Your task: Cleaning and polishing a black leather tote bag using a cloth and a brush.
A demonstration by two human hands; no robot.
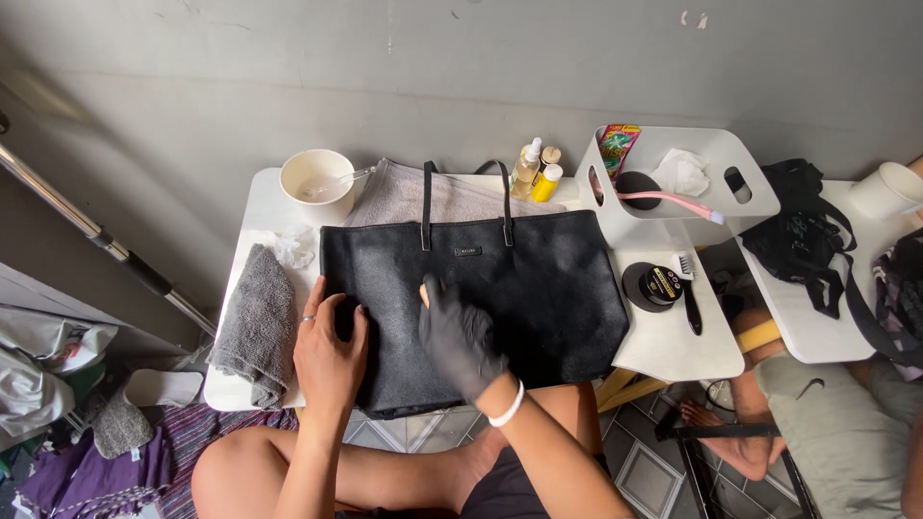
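Note:
A black leather tote bag (538, 288) lies flat on a small white table (673, 346), handles toward the wall. My left hand (327, 356), bare with a ring, rests flat on the bag's left part near its edge. My right hand (457, 336) wears a black glove and presses something small and tan against the middle of the bag; its fingers curl over it.
A grey towel (260, 322) lies at the table's left edge. A white bowl (315, 183), small bottles (536, 173), a white caddy (673, 178) with a pink brush, a round black tin (654, 285) and a dark brush (690, 303) stand behind and right. Another person's legs (769, 423) are at right.

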